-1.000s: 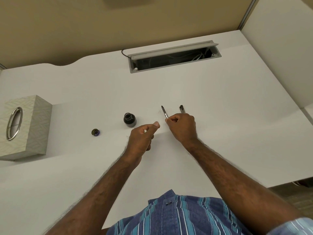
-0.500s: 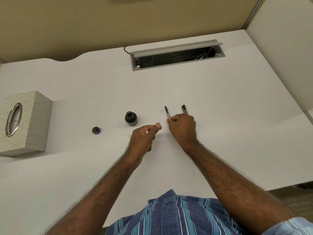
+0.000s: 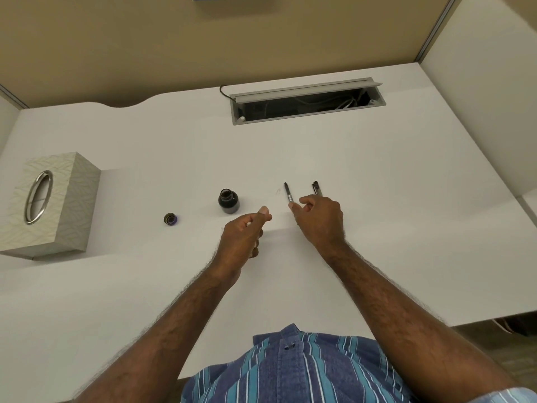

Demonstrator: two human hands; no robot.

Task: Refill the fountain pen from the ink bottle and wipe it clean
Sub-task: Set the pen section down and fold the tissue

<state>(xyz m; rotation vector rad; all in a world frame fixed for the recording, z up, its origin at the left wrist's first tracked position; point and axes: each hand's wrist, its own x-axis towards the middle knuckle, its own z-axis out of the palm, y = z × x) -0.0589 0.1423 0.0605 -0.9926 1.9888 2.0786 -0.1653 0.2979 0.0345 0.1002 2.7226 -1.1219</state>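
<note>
White desk [image 3: 377, 199] | open ink bottle [image 3: 228, 201] beside its cap [image 3: 170, 219] | right hand [image 3: 319, 219] pinches pen [image 3: 288, 194] | left hand [image 3: 247, 237] curled closed, contents unclear

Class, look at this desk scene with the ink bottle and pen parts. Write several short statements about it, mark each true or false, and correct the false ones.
1. The ink bottle stands open. True.
2. The bottle cap sits on the bottle. False: it lies on the desk, left of the bottle.
3. The right hand pinches the lower end of the pen section. True.
4. The tissue box is at the desk's right edge. False: it is at the left.
5. The left hand holds the bottle. False: it is apart from it.
</note>
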